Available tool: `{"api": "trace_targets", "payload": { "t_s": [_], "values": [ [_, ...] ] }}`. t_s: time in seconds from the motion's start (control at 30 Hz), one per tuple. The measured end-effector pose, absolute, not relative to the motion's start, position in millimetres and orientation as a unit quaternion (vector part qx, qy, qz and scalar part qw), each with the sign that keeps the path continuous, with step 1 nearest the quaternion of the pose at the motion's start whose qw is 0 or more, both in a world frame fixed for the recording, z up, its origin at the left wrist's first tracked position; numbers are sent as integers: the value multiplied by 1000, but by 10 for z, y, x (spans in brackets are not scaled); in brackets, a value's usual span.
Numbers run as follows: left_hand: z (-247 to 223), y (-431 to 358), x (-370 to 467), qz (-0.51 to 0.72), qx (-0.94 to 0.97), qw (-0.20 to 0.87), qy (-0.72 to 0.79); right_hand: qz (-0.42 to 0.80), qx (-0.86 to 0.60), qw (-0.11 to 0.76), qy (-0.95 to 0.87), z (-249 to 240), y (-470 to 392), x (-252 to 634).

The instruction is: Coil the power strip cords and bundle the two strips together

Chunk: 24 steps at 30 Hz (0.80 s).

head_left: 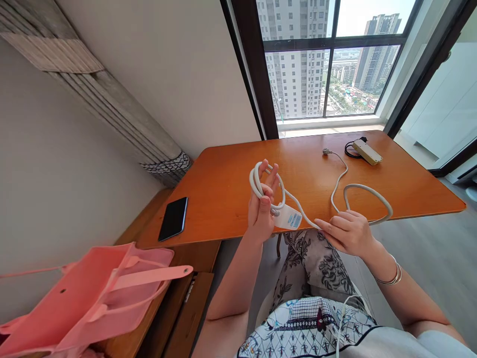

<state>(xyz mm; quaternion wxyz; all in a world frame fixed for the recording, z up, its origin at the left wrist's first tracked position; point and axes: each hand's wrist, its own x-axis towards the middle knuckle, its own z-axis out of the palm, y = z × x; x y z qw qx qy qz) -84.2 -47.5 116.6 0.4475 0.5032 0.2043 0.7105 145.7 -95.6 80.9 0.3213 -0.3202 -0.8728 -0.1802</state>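
A white cable [298, 203] runs between my two hands above the table's front edge. Several loops of it are gathered in my left hand [263, 211], whose fingers point up through the coil. A white tag with blue print [288, 218] hangs beside that palm. My right hand [348, 231] has its fingers closed on the cable farther along. From there the cable bends in a wide loop on the right, and its other stretch lies on the tabletop, ending in a grey plug [326, 151].
The orange-brown wooden table [231, 184] bears a black phone [173, 219] at the left and a beige power strip [367, 152] with a black cord at the back right. A pink bag [85, 298] stands open at the lower left. Behind the table is a window.
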Motion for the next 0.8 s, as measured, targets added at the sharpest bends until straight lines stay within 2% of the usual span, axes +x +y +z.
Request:
{"api": "trace_targets", "payload": {
  "t_s": [0.1,0.2,0.37,0.53,0.6,0.7,0.8],
  "values": [
    [1179,-539,-844,634,524,523,225,-193,-245,324,-893,1004,-973,1384],
    [1162,-544,-854,528,583,574,226,-156,-214,354,-897,1172,-957,1310],
    [1094,-528,-825,417,640,609,214,-80,-233,372,-895,1370,-914,1202],
    [1114,-622,-790,340,646,648,218,80,-323,359,-872,1505,-859,1194],
    [1147,-643,-802,322,669,632,221,138,-344,327,-869,1543,-840,1218],
    [1196,-624,-842,319,738,551,225,184,-349,270,-878,1580,-841,1263],
    [1225,-592,-884,306,816,441,214,143,-371,201,-895,1574,-868,1324]
  ]
}}
